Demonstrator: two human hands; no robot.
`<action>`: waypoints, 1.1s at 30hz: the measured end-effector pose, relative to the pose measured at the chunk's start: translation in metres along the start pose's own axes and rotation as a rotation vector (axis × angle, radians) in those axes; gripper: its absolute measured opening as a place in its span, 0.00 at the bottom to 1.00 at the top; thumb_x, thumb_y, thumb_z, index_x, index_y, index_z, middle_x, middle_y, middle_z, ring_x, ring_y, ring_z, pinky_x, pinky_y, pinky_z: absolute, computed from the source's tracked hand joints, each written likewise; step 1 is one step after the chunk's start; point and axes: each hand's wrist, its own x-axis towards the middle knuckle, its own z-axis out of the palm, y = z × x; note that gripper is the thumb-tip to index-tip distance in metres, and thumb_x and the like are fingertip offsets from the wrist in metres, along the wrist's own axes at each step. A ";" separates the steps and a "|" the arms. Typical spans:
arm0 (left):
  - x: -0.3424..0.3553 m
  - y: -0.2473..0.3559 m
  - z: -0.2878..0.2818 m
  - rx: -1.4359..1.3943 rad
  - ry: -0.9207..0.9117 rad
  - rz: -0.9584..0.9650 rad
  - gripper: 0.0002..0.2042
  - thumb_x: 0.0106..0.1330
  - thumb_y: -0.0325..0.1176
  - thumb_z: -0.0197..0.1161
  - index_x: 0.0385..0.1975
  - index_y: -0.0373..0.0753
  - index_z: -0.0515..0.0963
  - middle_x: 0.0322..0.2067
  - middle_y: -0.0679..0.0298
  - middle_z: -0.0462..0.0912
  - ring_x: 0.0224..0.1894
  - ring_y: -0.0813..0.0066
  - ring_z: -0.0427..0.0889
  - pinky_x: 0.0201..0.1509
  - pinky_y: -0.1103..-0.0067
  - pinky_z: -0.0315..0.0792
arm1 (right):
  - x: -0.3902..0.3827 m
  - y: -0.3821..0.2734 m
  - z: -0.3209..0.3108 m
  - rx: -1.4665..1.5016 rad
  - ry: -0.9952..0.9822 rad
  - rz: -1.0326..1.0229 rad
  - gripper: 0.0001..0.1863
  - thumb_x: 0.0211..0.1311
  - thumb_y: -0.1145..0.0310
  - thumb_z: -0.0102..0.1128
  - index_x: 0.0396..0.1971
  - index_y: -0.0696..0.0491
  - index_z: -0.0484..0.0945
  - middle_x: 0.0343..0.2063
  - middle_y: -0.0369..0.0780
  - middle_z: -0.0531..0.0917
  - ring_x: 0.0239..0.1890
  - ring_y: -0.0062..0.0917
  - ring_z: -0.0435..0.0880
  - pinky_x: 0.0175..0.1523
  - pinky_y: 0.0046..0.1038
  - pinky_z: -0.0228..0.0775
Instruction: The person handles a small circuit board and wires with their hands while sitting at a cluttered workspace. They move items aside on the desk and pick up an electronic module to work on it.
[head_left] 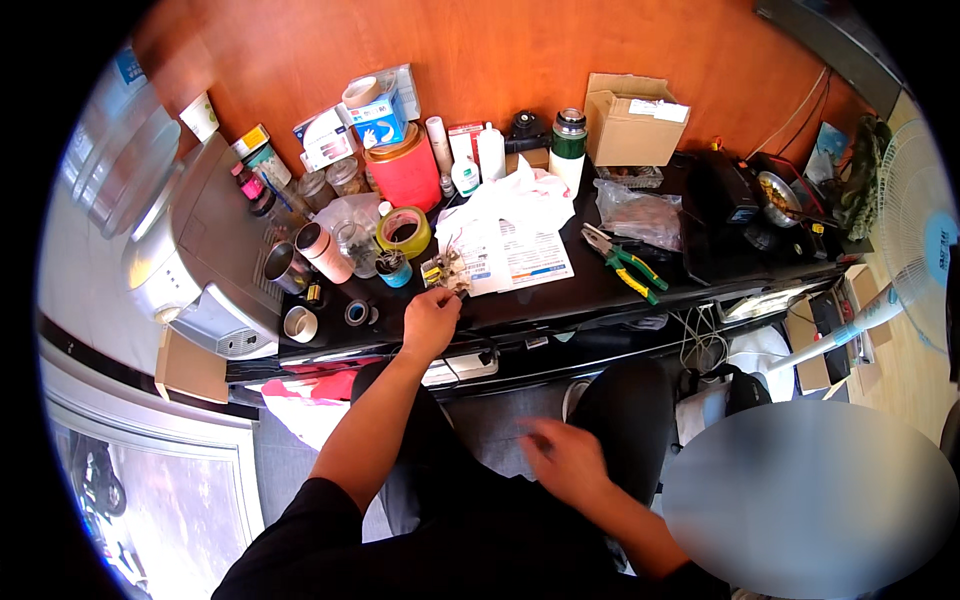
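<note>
My left hand [431,322] reaches to the front of the black table, fingers closed at the near edge of a small metal-and-yellow part [440,272] with thin wires. Its fingertips are partly hidden. Beside that part lie printed paper sheets [525,257] under crumpled white tissue [515,207]. My right hand [568,462] is over my lap, away from the table, with its fingers smeared by motion. I see nothing in it. Right of the papers lie pliers [625,265] with green-and-yellow handles. A blue-labelled small jar [394,270] and a yellow tape roll [403,232] stand left of the part.
Glass jars, cups and a pink tumbler [323,250] crowd the left side near a silver-grey appliance [225,250]. Behind stand a red canister [405,172], a green-and-white flask [568,150] and a cardboard box [635,120]. A white fan [915,235] stands at the right.
</note>
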 end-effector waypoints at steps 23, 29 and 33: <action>-0.004 0.020 -0.015 -0.226 -0.090 -0.218 0.10 0.67 0.33 0.61 0.29 0.32 0.82 0.19 0.67 0.79 0.20 0.81 0.76 0.25 0.82 0.68 | 0.273 0.027 0.057 0.921 -0.437 0.587 0.18 0.66 0.53 0.53 0.38 0.52 0.83 0.32 0.33 0.85 0.31 0.18 0.78 0.36 0.22 0.67; -0.001 0.009 -0.012 -0.266 -0.051 -0.274 0.10 0.66 0.33 0.62 0.29 0.32 0.82 0.20 0.66 0.81 0.22 0.81 0.76 0.29 0.83 0.68 | 0.260 0.042 0.081 0.630 -0.194 0.507 0.15 0.58 0.61 0.57 0.20 0.57 0.80 0.17 0.38 0.79 0.16 0.23 0.76 0.20 0.27 0.63; 0.001 0.002 -0.008 -0.256 -0.024 -0.216 0.11 0.66 0.34 0.62 0.28 0.32 0.83 0.19 0.64 0.82 0.22 0.80 0.78 0.28 0.81 0.70 | 0.257 0.054 0.084 0.618 -0.250 0.533 0.16 0.57 0.60 0.61 0.22 0.59 0.81 0.16 0.39 0.79 0.13 0.24 0.74 0.16 0.28 0.58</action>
